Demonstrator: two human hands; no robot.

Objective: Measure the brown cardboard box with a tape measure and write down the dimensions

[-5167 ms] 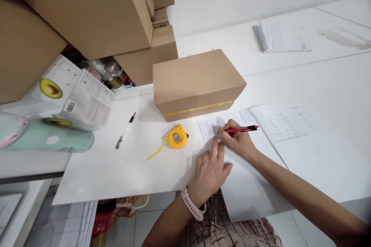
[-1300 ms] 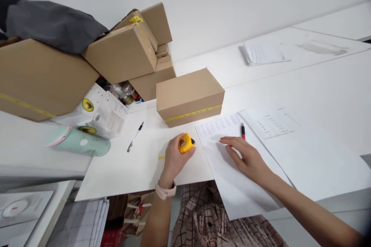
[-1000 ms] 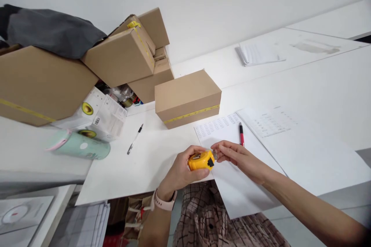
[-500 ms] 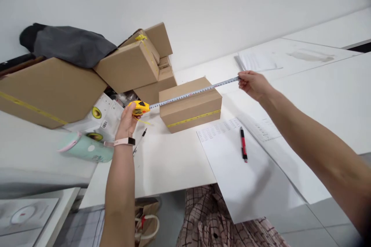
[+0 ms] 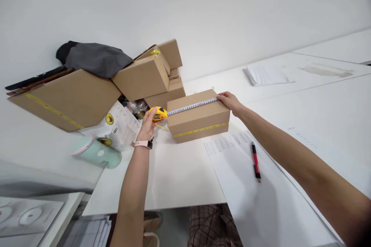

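Note:
A closed brown cardboard box point(image 5: 199, 123) with yellow tape along its front side sits on the white table. My left hand point(image 5: 148, 123) is wrapped round the yellow case of a tape measure point(image 5: 159, 113) at the box's left end. The silver blade runs out across the top of the box. At its far end, near the top right edge, my right hand point(image 5: 229, 102) pinches the blade with the fingers against the box. The fingertips are partly hidden. A pale watch band circles my left wrist.
Printed sheets point(image 5: 246, 189) with a red and black pen point(image 5: 255, 162) lie in front of the box. Stacked cartons point(image 5: 142, 77), a grey cloth point(image 5: 98, 58) and a mint-green tumbler point(image 5: 98, 152) stand at the left. A paper stack point(image 5: 266, 75) lies at the back right.
My right hand has come left and down from beyond the box to its top right edge. The exposed blade is shorter, and the tape case now sits against the box's left end.

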